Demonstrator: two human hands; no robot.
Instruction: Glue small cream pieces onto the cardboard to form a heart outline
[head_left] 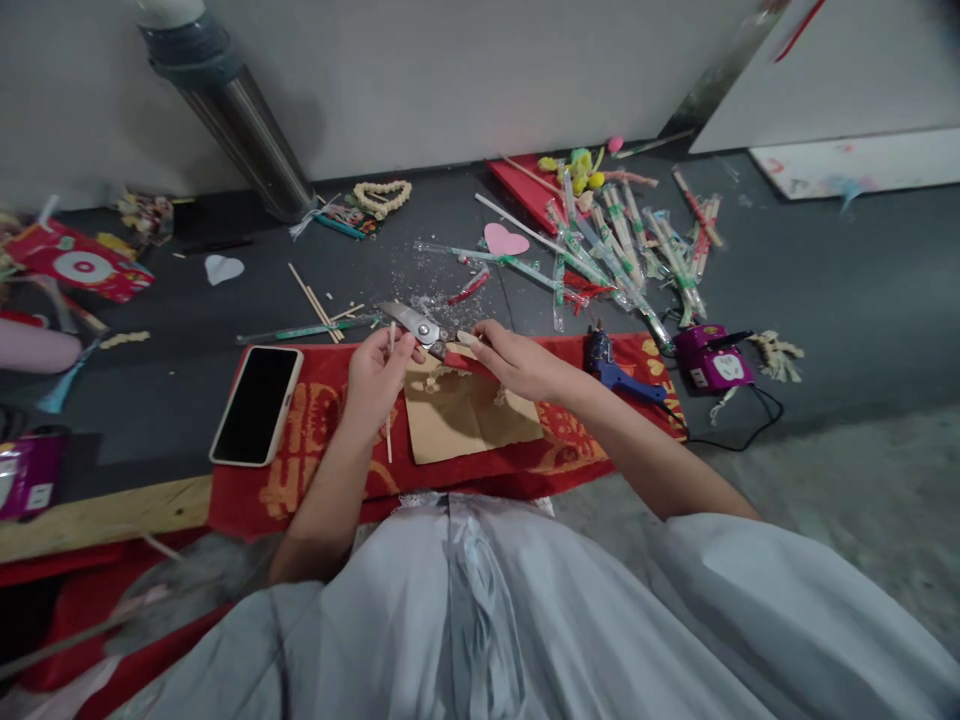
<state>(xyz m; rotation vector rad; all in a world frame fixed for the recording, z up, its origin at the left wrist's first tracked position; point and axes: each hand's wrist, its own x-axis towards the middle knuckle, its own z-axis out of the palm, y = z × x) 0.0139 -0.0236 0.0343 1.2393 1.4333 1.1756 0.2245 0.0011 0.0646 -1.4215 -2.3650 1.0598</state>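
My left hand [379, 375] is closed in a pinch around a thin pale wooden stick [389, 440]. One end pokes up past the thumb and the other hangs below the fingers. Gripped in my right hand [517, 358] are pruning shears [424, 330] with red handles, their metal blades pointing up and left beside the left hand. A pale tip shows at the right thumb; I cannot tell whether it is a nail or a scrap. Beneath both hands lies a brown cardboard sheet [472, 425] with small crumbs, on a red patterned towel [300, 425].
A phone [256, 405] lies left on the towel; a blue glue gun [622, 375] lies right. Several wrapped chopsticks [622, 235] are heaped behind, near a pink paper heart [505, 240]. A steel flask [247, 130] stands against the wall. Purple boxes [712, 358] sit at both sides.
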